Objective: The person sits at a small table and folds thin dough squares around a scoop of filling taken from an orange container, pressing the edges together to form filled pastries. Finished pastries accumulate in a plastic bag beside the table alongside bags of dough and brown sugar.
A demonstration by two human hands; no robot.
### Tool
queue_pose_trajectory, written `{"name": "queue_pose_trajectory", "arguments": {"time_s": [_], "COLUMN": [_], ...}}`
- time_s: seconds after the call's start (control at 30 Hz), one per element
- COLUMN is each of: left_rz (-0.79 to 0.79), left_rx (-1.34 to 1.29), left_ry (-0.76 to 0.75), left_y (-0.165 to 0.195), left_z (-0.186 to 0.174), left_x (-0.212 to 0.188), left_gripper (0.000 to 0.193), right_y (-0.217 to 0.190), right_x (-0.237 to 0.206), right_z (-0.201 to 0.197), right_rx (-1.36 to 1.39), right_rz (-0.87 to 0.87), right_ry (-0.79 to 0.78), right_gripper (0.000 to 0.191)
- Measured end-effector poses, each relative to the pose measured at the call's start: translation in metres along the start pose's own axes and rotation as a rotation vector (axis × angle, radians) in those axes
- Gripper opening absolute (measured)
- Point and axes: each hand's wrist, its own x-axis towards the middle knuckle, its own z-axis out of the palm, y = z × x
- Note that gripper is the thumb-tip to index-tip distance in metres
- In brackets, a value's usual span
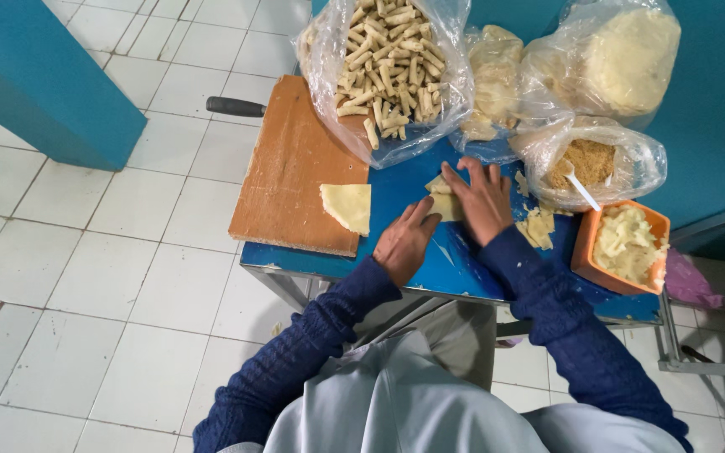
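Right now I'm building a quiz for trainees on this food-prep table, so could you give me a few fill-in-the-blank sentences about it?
1. Both hands, the left hand and the right hand, press a pale wrapper on the ____ table.
2. The wooden board holds one ____ wrapper sheet.
3. The orange tub stands at the person's ____ side.
4. The finished rolls lie in a clear ____.

Missing: blue; yellow; right; bag

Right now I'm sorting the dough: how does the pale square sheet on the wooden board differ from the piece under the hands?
The pale square sheet lies flat, untouched, on the wooden board; the piece under the hands is smaller, partly covered, on the blue table, pressed by both hands. Both are pale yellow.
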Motion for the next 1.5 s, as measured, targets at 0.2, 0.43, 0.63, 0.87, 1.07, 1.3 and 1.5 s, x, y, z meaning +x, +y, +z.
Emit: {"name": "queue_pose_trajectory", "arguments": {"time_s": [0.2,0.43,0.63,0.87,1.07,1.3,1.5], "left_rz": [-0.046,-0.076,-0.206,-0.398,-0.381,-0.277,-0.284], "left_rx": [-0.033,-0.057,-0.243,0.204,0.277,0.102,-0.161], "left_ry": [0.018,0.008,0.123,0.18,0.179,0.057,0.172], "left_y": [0.001,0.0,-0.01,-0.016,-0.012,0.001,0.011], "left_z": [-0.005,-0.004,0.006,0.034,0.044,0.044,0.049], "left_x": [0.003,0.006,0.014,0.059,0.065,0.069,0.084], "left_gripper": [0.026,0.028,0.017,0.042,0.022,0.036,0.025], "right_y": [0.015,0.019,0.054,0.06,0.112,0.118,0.114], "right_x": [0.01,0.011,0.049,0.059,-0.025,-0.071,-0.076], "right_z": [-0.004,0.002,-0.022,-0.081,-0.119,-0.081,-0.08], "right_rx": [0.471,0.601,1.156,0.99,0.167,-0.203,-0.244], "right_rz": [-0.022,0.07,0.356,0.071,0.342,0.463,0.476], "right_ry": [-0.011,-0.043,-0.098,0.282,0.179,0.023,0.078], "right_gripper": [0.076,0.068,0.058,0.038,0.008,0.02,0.011]}}
